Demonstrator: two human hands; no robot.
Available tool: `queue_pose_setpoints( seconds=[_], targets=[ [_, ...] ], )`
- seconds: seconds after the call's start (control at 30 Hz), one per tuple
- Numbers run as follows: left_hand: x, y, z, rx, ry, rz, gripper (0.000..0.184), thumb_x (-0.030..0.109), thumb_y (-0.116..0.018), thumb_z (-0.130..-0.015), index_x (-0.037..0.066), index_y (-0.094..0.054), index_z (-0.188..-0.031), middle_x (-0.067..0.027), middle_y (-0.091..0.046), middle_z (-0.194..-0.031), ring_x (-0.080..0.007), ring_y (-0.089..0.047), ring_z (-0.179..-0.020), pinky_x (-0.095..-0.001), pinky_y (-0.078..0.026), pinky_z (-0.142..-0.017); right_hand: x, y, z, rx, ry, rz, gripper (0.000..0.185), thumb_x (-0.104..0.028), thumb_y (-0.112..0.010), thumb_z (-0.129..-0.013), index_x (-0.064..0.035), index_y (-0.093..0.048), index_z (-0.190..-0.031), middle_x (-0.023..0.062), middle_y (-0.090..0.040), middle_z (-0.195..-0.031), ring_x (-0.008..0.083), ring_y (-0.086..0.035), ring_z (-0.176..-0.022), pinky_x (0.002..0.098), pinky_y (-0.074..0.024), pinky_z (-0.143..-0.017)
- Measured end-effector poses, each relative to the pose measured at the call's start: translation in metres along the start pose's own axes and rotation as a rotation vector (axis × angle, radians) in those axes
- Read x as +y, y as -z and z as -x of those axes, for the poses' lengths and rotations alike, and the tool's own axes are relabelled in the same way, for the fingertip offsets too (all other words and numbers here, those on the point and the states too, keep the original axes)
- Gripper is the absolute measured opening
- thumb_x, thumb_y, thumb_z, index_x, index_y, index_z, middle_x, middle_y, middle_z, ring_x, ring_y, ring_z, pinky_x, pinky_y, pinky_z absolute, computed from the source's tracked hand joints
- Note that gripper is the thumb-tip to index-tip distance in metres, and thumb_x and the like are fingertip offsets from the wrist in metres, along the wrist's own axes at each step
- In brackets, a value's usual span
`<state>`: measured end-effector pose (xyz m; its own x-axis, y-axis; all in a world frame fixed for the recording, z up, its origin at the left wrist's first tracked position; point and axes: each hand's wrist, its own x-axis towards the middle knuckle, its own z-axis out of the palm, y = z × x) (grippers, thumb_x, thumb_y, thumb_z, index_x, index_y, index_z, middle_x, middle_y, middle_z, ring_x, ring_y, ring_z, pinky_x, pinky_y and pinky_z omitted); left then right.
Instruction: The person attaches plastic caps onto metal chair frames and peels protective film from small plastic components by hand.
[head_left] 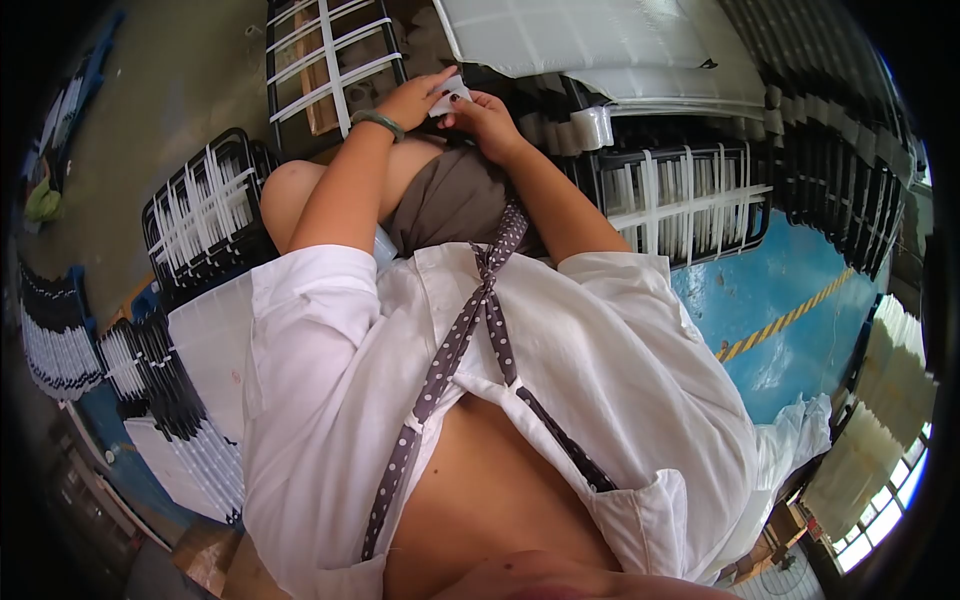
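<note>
Out over my lap, near the top of the view, both hands meet at a small white piece (450, 96), perhaps folded sheet or plastic. My left hand (408, 104), with a green bangle at its wrist, has its fingers closed on the left side of it. From the other side my right hand (484, 122) pinches it, thumb on top. Small dark spots show at the piece; I cannot make out what they are. Just left of my hands stands a black frame (335, 60) crossed by white straps.
White padded panels (610, 45) lie beyond my right hand. Strapped bundles of black frames stand at the right (690, 195) and at the left (205, 205). Blue floor (770, 300) with a yellow-black line shows at the right. My bare knee (290, 190) is beside the left bundle.
</note>
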<state>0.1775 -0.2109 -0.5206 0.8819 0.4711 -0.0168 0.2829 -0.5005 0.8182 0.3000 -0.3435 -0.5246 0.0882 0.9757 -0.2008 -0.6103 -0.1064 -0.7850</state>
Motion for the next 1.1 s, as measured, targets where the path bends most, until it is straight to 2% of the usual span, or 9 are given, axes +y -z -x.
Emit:
queue_pose_setpoints(
  seconds=[0.17,0.3,0.5,0.6,0.7,0.77,0.83,0.87,1.1],
  targets=[
    [-0.006,0.012,-0.008,-0.192,0.047,0.601,0.041,0.017,-0.042,-0.092,0.007,-0.044,-0.132,-0.0082,-0.058,-0.083,-0.0153,-0.054,-0.083,-0.0267,-0.041,-0.082,-0.013,-0.013,-0.001,0.114,-0.033,-0.02,0.018,-0.018,-0.053,-0.088,-0.0018,-0.06,-0.09,0.0047,-0.063,-0.073,0.0129,-0.06,-0.069,0.0234,-0.0465,-0.065],
    [-0.003,0.016,-0.006,-0.283,-0.064,0.406,0.038,0.031,-0.05,-0.091,0.001,-0.058,-0.113,-0.0026,-0.06,-0.078,-0.0115,-0.053,-0.073,-0.0242,-0.042,-0.074,-0.014,-0.025,-0.005,0.255,-0.003,0.118,0.021,-0.021,-0.052,-0.088,-0.0025,-0.061,-0.082,0.0043,-0.06,-0.068,0.0118,-0.058,-0.06,0.0233,-0.0459,-0.059],
    [-0.013,0.016,0.005,0.125,0.042,0.152,0.028,0.025,-0.059,-0.087,0.001,-0.063,-0.101,-0.0018,-0.063,-0.086,-0.0098,-0.054,-0.078,-0.0249,-0.043,-0.072,-0.013,-0.019,-0.003,0.268,-0.057,0.033,0.021,-0.019,-0.051,-0.086,-0.0043,-0.057,-0.072,0.0028,-0.056,-0.063,0.0124,-0.056,-0.06,0.0246,-0.0457,-0.058],
    [-0.008,0.011,0.001,0.205,0.102,0.012,0.023,0.022,-0.061,-0.084,0.005,-0.064,-0.099,-0.0025,-0.063,-0.086,-0.0121,-0.055,-0.073,-0.0266,-0.045,-0.068,-0.017,-0.02,0.002,0.202,0.026,0.104,0.027,-0.021,-0.051,-0.085,-0.0028,-0.057,-0.067,0.0035,-0.056,-0.061,0.0108,-0.051,-0.054,0.0227,-0.0419,-0.053],
    [0.001,0.007,-0.003,0.264,0.18,-0.068,0.019,0.022,-0.065,-0.08,0.007,-0.065,-0.091,-0.0065,-0.065,-0.082,-0.0185,-0.057,-0.069,-0.0305,-0.046,-0.064,-0.013,-0.046,0.022,-0.092,0.184,0.502,0.025,-0.023,-0.057,-0.083,-0.005,-0.062,-0.066,0.0032,-0.057,-0.061,0.0105,-0.052,-0.055,0.0239,-0.0375,-0.05],
    [0.002,0.008,-0.008,0.33,0.157,-0.04,0.016,0.021,-0.067,-0.077,0.007,-0.064,-0.085,-0.0076,-0.065,-0.08,-0.0214,-0.058,-0.068,-0.0322,-0.046,-0.062,-0.026,-0.076,0.041,-0.474,0.404,0.858,0.014,-0.022,-0.062,-0.076,-0.0101,-0.066,-0.07,0.0037,-0.061,-0.068,0.0149,-0.057,-0.062,0.0284,-0.0405,-0.058],
    [0.0,0.003,-0.008,0.419,0.068,0.061,0.013,0.018,-0.069,-0.075,0.007,-0.064,-0.081,-0.0059,-0.064,-0.081,-0.0213,-0.058,-0.067,-0.0319,-0.047,-0.062,-0.029,-0.1,0.054,-0.572,0.622,1.125,0.009,-0.022,-0.064,-0.071,-0.013,-0.066,-0.069,0.0031,-0.062,-0.072,0.0177,-0.058,-0.069,0.0321,-0.0413,-0.066],
    [0.001,0.003,-0.008,0.424,0.143,0.093,0.008,0.007,-0.067,-0.074,0.004,-0.062,-0.08,-0.0028,-0.059,-0.085,-0.0132,-0.054,-0.068,-0.0269,-0.045,-0.064,-0.029,-0.108,0.059,-0.618,0.731,1.257,0.007,-0.022,-0.064,-0.068,-0.0145,-0.066,-0.068,0.0029,-0.063,-0.074,0.0191,-0.058,-0.073,0.0339,-0.0417,-0.07],
    [0.016,0.007,-0.008,0.466,-0.169,-0.135,0.009,0.004,-0.066,-0.071,0.003,-0.061,-0.077,-0.0041,-0.059,-0.083,-0.0175,-0.057,-0.066,-0.0273,-0.047,-0.062,-0.023,-0.129,0.078,-0.657,0.777,1.472,0.022,-0.029,-0.066,-0.068,-0.0105,-0.065,-0.079,0.0023,-0.062,-0.079,0.0211,-0.056,-0.085,0.04,-0.0361,-0.088]
  ],
)
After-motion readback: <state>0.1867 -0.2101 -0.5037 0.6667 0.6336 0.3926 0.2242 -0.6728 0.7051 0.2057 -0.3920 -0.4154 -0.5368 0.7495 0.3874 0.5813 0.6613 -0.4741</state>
